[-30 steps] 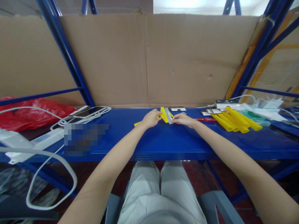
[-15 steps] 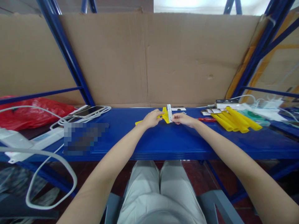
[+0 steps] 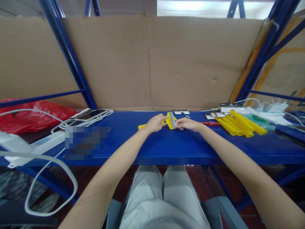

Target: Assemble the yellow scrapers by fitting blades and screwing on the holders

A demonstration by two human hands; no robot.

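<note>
- Yellow tool [image 3: 169, 123]: mid-table [image 3: 154, 146]. Plate [image 3: 173, 119] lies along its head; I cannot tell whether fastened.
- Left hand [image 3: 156, 123]: I read the grip as clamped around the yellow tool.
- Right hand [image 3: 186, 123]: fingertips pinched on the plate's near end.
- Small parts [image 3: 187, 116]: loose beyond the right hand, near the card [image 3: 181, 112]; I judge them unused.
- Red tool [image 3: 211, 123]: farther right, in neither hand.
- Yellow tubes [image 3: 238, 124]: beyond that, apart.

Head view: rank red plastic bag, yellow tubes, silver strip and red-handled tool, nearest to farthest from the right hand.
1. Silver strip: at the fingertips of the right hand.
2. Red-handled tool: to the hand's right.
3. Yellow tubes: farther right, past the tool.
4. Red plastic bag: far left.
</note>
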